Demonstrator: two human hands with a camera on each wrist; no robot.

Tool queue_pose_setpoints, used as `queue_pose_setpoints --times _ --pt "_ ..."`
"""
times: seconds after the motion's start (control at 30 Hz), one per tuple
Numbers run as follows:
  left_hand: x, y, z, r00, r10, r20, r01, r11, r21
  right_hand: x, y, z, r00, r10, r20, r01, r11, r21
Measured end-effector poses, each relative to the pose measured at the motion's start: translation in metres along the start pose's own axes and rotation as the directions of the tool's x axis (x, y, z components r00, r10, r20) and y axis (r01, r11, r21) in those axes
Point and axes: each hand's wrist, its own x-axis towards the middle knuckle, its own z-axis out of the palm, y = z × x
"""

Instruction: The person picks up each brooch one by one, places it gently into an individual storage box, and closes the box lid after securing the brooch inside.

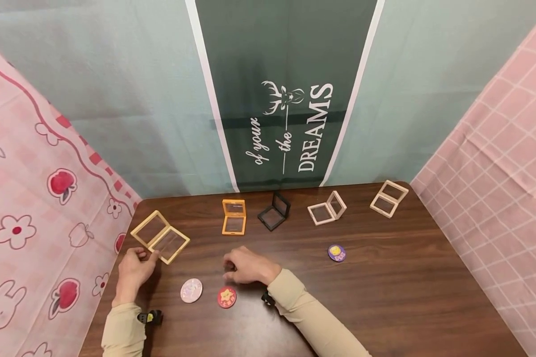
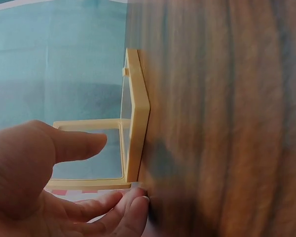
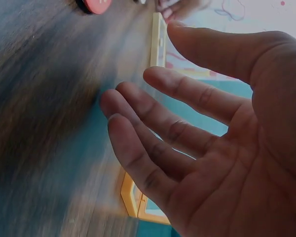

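A pale yellow hinged case with clear windows lies opened out on the table's left. Beside its near edge is my left hand, thumb apart from the bent fingers; in the left wrist view the fingertips are close to the hinge, and whether they touch it I cannot tell. My right hand hovers over the middle of the table, fingers loosely bent and nothing in them. Just below it sits a round red badge with a yellow star. Between the hands lies a round pale pink badge.
Along the back stand more opened cases: orange, black, and two whitish ones, the nearer and the far right one. A purple badge lies right of centre. Cloth hangs around the brown table.
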Motion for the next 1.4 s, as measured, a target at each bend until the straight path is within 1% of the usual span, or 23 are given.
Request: queue_pose_setpoints --times 0.2,0.37,0.47,0.53,0.6,0.67,0.83,0.93,0.97,1.0,1.07,1.1,1.17,1.23,1.3,1.33,1.4 --pt "0.011 -0.002 -0.005 0.999 0.015 0.032 -0.016 1.0 0.02 0.009 -0.005 0.004 0.999 0.021 0.032 -0.02 0.999 -0.028" --pt "0.017 -0.005 -0.008 0.999 0.013 0.036 -0.013 1.0 0.015 0.017 -0.014 0.01 0.999 0.003 0.05 -0.002 1.0 -0.03" --pt "0.022 -0.007 -0.006 1.0 0.021 0.014 -0.021 1.0 -0.004 0.022 -0.02 0.015 0.998 -0.021 0.066 0.024 0.999 -0.045" --pt "0.026 -0.01 -0.004 0.999 0.026 -0.039 -0.025 1.0 0.014 0.025 -0.024 0.018 0.996 -0.041 0.084 0.046 0.997 -0.058" --pt "0.029 -0.012 -0.003 0.997 0.034 -0.069 -0.033 0.999 0.016 0.028 -0.03 0.022 0.993 -0.055 0.102 0.062 0.996 -0.066" --pt "0.033 -0.016 -0.002 0.995 0.031 -0.094 -0.028 0.999 0.028 0.03 -0.035 0.025 0.992 -0.057 0.116 0.066 0.995 -0.078" --pt "0.04 -0.022 -0.001 0.995 0.033 -0.096 -0.034 0.999 -0.006 0.034 -0.049 0.034 0.993 -0.015 0.118 0.026 0.996 -0.088" --pt "0.042 -0.024 0.0 0.992 0.03 -0.123 -0.03 1.0 0.001 0.036 -0.055 0.037 0.992 0.012 0.122 0.0 0.995 -0.099" --pt "0.042 -0.023 0.001 0.991 0.033 -0.131 -0.033 0.999 0.0 0.036 -0.057 0.039 0.993 0.022 0.12 -0.009 0.994 -0.108" --pt "0.041 -0.022 0.001 0.992 0.033 -0.124 -0.035 0.999 -0.019 0.037 -0.059 0.039 0.992 0.031 0.12 -0.017 0.993 -0.116" --pt "0.04 -0.019 0.002 0.992 0.016 -0.124 -0.019 0.999 -0.025 0.037 -0.061 0.041 0.992 0.054 0.117 -0.038 0.99 -0.138" --pt "0.041 -0.019 0.002 0.991 0.024 -0.129 -0.026 0.999 -0.02 0.038 -0.063 0.042 0.991 0.068 0.114 -0.051 0.988 -0.145" --pt "0.039 -0.016 0.002 0.993 0.02 -0.119 -0.025 0.999 -0.041 0.039 -0.064 0.045 0.991 0.087 0.1 -0.069 0.983 -0.169" --pt "0.039 -0.014 0.002 0.993 0.014 -0.119 -0.018 0.999 -0.033 0.04 -0.066 0.048 0.991 0.108 0.081 -0.092 0.978 -0.188" --pt "0.039 -0.013 0.001 0.992 0.02 -0.125 -0.023 0.999 -0.022 0.041 -0.068 0.051 0.991 0.122 0.06 -0.107 0.973 -0.203" --pt "0.038 -0.011 0.001 0.993 0.015 -0.118 -0.019 0.999 -0.035 0.042 -0.068 0.052 0.991 0.125 0.051 -0.112 0.971 -0.212" --pt "0.038 -0.011 0.001 0.992 0.025 -0.122 -0.029 0.999 -0.031 0.043 -0.07 0.053 0.99 0.135 0.039 -0.123 0.968 -0.22"
